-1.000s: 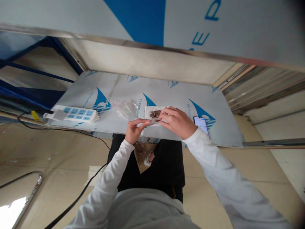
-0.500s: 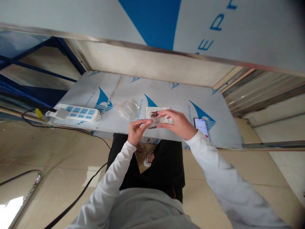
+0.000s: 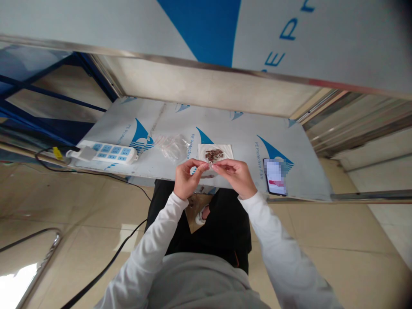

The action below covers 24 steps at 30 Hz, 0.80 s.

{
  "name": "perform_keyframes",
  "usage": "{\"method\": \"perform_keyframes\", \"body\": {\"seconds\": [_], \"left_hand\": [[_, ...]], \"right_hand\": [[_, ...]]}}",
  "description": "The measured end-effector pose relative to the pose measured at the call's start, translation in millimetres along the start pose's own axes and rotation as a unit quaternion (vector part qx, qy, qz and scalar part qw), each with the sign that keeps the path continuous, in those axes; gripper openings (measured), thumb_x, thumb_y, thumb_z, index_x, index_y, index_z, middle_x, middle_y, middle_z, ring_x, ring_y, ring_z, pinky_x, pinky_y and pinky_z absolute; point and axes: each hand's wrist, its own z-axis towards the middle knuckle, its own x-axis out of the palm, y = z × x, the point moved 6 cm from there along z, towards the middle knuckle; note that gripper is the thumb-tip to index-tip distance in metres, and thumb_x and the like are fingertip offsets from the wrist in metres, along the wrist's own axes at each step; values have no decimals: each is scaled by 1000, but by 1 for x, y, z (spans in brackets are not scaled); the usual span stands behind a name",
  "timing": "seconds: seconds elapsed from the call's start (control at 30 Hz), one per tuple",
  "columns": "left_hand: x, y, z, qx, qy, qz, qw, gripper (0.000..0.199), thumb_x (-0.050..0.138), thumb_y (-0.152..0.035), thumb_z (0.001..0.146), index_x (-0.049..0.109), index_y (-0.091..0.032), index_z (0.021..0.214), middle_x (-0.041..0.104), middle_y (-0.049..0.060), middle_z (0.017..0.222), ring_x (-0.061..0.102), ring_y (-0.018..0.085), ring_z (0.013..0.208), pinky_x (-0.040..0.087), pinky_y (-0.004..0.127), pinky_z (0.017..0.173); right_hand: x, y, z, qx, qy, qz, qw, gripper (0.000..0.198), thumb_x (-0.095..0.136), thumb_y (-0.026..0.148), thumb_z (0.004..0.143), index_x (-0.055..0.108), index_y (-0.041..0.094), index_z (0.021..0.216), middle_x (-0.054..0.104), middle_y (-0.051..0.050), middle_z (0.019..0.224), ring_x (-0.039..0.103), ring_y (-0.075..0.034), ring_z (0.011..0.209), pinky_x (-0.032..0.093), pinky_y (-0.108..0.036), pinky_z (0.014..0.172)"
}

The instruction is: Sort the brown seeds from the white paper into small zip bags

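My left hand [image 3: 188, 177] and my right hand [image 3: 236, 175] meet above the near edge of the table. Each is closed in a pinch, thumb against fingertips. What lies between them is too small to make out. Just beyond the fingertips, a white square sheet or shallow tray [image 3: 227, 150] bears a heap of small reddish-brown pieces [image 3: 215, 154]. More small dark pieces [image 3: 209, 176] lie on the table below my fingers, partly covered by the hands. To the left of the white square rests a crumpled clear plastic bag [image 3: 174, 148].
A white power strip [image 3: 130, 156] with a plug in it lies at the table's left, its black cable hanging down. On the right is a phone [image 3: 275, 177]. The film-covered table [image 3: 219, 122] sits beneath an overhanging panel [image 3: 128, 25].
My right hand has drawn back from the brown pieces and moved toward me, its fingertips now meeting those of my left hand. The heap on the white square shows more fully.
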Motion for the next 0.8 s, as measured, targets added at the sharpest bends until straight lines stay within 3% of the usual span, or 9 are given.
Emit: {"method": "perform_keyframes", "body": {"seconds": [0.2, 0.43, 0.63, 0.8], "left_hand": [[0, -5, -4, -25, 56, -38, 997, 19, 70, -32, 76, 69, -15, 84, 71, 7, 84, 63, 15, 75, 49, 27, 72], [-6, -10, -8, -29, 36, -83, 995, 15, 71, -29, 75, 67, -15, 76, 69, 4, 72, 62, 13, 67, 49, 26, 68], [-7, -12, -12, -24, 19, -78, 996, 14, 72, -28, 74, 69, -14, 75, 69, 4, 71, 62, 14, 67, 49, 26, 68], [-1, -12, -11, -37, 85, -53, 994, 17, 70, -28, 76, 70, -14, 86, 72, 7, 84, 64, 16, 75, 50, 28, 73]], "right_hand": [[4, -4, -8, 32, -13, 70, 997, 24, 73, 38, 72, 70, 16, 82, 73, -6, 82, 67, -19, 77, 52, -30, 72], [10, -7, -12, 47, 1, 106, 993, 28, 76, 36, 69, 69, 17, 88, 72, -6, 89, 66, -19, 83, 51, -29, 73], [11, -6, -17, 33, -35, 115, 992, 21, 74, 36, 72, 69, 17, 80, 70, -4, 79, 65, -17, 76, 51, -27, 70], [8, -1, -17, 6, -14, 79, 997, 17, 73, 33, 74, 71, 17, 80, 71, -4, 79, 64, -18, 76, 50, -28, 71]]}}
